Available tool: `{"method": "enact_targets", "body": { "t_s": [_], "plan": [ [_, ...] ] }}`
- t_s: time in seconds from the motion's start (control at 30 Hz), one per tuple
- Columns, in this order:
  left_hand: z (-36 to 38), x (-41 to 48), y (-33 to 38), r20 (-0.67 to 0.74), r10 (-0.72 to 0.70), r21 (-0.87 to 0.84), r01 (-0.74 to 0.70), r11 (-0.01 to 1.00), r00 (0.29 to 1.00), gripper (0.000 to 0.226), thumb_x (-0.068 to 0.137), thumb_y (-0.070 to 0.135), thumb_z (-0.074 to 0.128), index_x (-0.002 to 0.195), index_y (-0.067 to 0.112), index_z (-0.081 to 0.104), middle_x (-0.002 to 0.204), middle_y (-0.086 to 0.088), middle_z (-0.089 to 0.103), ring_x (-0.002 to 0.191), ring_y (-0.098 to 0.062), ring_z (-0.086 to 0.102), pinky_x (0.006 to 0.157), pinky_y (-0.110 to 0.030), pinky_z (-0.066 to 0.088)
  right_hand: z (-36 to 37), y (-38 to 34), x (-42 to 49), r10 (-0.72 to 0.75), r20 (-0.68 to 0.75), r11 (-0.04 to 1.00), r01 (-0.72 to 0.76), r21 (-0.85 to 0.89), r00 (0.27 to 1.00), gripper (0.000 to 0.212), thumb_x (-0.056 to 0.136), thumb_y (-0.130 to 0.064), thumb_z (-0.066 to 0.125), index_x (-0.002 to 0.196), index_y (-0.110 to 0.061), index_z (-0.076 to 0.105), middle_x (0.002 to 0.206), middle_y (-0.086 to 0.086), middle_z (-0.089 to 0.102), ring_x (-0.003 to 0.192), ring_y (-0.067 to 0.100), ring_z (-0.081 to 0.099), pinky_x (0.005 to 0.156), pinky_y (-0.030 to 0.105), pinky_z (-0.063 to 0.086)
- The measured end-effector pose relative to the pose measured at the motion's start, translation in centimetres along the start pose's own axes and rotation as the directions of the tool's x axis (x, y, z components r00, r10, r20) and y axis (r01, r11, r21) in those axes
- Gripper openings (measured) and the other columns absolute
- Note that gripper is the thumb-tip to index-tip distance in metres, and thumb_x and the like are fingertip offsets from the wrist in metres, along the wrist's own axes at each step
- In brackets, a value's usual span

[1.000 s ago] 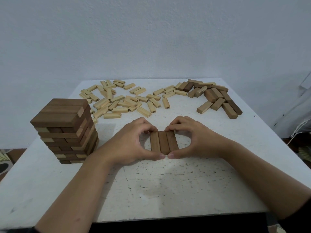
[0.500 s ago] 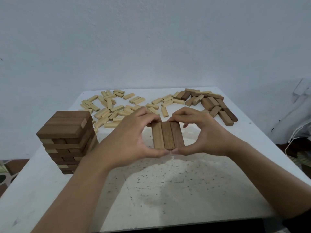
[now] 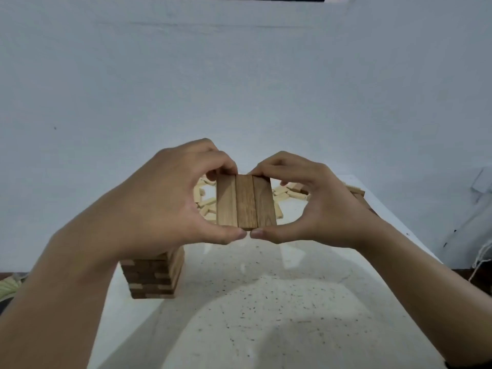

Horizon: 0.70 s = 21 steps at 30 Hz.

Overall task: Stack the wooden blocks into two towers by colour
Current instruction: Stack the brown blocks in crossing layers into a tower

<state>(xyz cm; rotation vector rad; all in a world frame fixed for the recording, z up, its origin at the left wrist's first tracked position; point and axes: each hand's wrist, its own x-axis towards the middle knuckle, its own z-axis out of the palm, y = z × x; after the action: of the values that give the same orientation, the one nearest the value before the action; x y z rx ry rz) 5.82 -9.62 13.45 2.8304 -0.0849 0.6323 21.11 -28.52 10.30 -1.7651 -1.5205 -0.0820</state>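
Three dark brown wooden blocks (image 3: 246, 202) side by side, held clear of the white speckled table (image 3: 266, 315) — left hand (image 3: 165, 203) and right hand (image 3: 319, 206) pinch near and far ends, so the row sits flush, likely one layer for the dark wooden tower (image 3: 154, 275) at left.

The left hand (image 3: 165, 198) and wrist cover the top of the dark tower (image 3: 153, 278), at seven o'clock from the held blocks (image 3: 246, 202). Pale loose blocks (image 3: 206, 206) show only in gaps at nine and three o'clock. The right hand (image 3: 316, 206) hides most loose dark blocks (image 3: 359, 195). Both forearms run off the bottom edge.
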Motion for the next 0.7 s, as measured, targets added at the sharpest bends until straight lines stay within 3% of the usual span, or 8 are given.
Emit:
{"method": "enact_targets", "body": {
  "t_s": [0.07, 0.23, 0.37, 0.53, 0.7],
  "plan": [
    [-1.3, -0.3, -1.2, 0.021, -0.027, -0.035, 0.028, 0.999, 0.999, 0.067, 0.053, 0.077, 0.071, 0.112, 0.046, 0.062, 0.109, 0.023, 0.057, 0.107, 0.000, 0.055, 0.081, -0.020, 0.043, 0.8, -1.0, 1.3, -0.001, -0.003, 1.000, 0.001, -0.031, 1.000, 0.058, 0.066, -0.040, 0.094, 0.117, -0.024, 0.071, 0.112, -0.013, 0.064, 0.115, 0.014, 0.059, 0.092, 0.019, 0.043],
    [-4.1, -1.0, -6.1, 0.121, -0.089, -0.146, 0.107, 0.983, 0.989, 0.061, 0.055, 0.067, 0.081, 0.109, 0.043, 0.066, 0.113, 0.020, 0.062, 0.115, -0.002, 0.056, 0.094, -0.028, 0.043, 3.7, -3.2, 4.9, 0.078, 0.005, 0.995, -0.078, -0.059, 0.997, 0.057, 0.064, -0.059, 0.086, 0.112, -0.033, 0.071, 0.108, -0.019, 0.064, 0.113, 0.005, 0.056, 0.097, 0.031, 0.045],
    [-5.0, -2.0, -9.7, 0.202, -0.113, -0.166, 0.148, 0.975, 0.973, 0.063, 0.055, 0.068, 0.082, 0.110, 0.040, 0.068, 0.112, 0.021, 0.064, 0.116, -0.005, 0.056, 0.095, -0.031, 0.041, 6.7, -3.6, 6.9, 0.174, 0.032, 0.983, -0.171, -0.065, 0.984, 0.069, 0.056, -0.076, 0.079, 0.114, -0.041, 0.070, 0.111, -0.025, 0.062, 0.117, 0.000, 0.052, 0.101, 0.035, 0.044],
    [-4.5, -2.8, -12.1, 0.271, -0.138, -0.214, 0.200, 0.956, 0.953, 0.061, 0.055, 0.068, 0.083, 0.108, 0.039, 0.070, 0.110, 0.019, 0.066, 0.117, -0.006, 0.055, 0.101, -0.038, 0.044, 8.4, -3.8, 7.7, 0.261, 0.104, 0.964, -0.264, 0.016, 0.960, 0.049, 0.055, -0.067, 0.086, 0.097, -0.050, 0.066, 0.111, -0.026, 0.060, 0.114, -0.004, 0.052, 0.100, 0.031, 0.044],
    [-3.8, -3.0, -13.2, 0.299, -0.157, -0.194, 0.221, 0.956, 0.941, 0.065, 0.052, 0.072, 0.083, 0.109, 0.045, 0.068, 0.111, 0.018, 0.063, 0.116, -0.004, 0.055, 0.102, -0.042, 0.045, 9.5, -3.6, 7.9, 0.311, 0.114, 0.950, -0.305, -0.062, 0.944, 0.070, 0.053, -0.074, 0.083, 0.114, -0.042, 0.068, 0.114, -0.026, 0.058, 0.120, 0.001, 0.049, 0.107, 0.041, 0.040]
  ]
}}
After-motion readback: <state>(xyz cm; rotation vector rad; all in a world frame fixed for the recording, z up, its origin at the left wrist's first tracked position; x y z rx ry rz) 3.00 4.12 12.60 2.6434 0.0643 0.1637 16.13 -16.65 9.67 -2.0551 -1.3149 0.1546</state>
